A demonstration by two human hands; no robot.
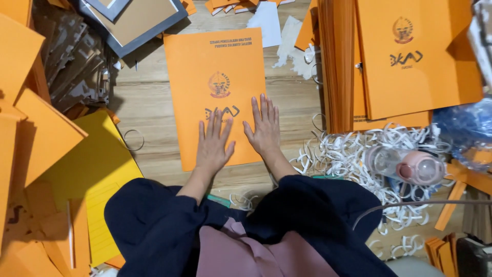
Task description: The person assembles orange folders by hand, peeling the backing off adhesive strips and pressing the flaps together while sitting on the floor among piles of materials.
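Seen from above, dark sleeves (154,215) reach forward. The left hand (212,143) and right hand (264,128) lie flat, fingers spread, grasping nothing, pressing a smooth orange card cover (215,61) against the wooden floor (143,97) as if to flatten it. Curly white paper strips (348,154) lie right; beyond them, a stack of matching orange covers (410,77).
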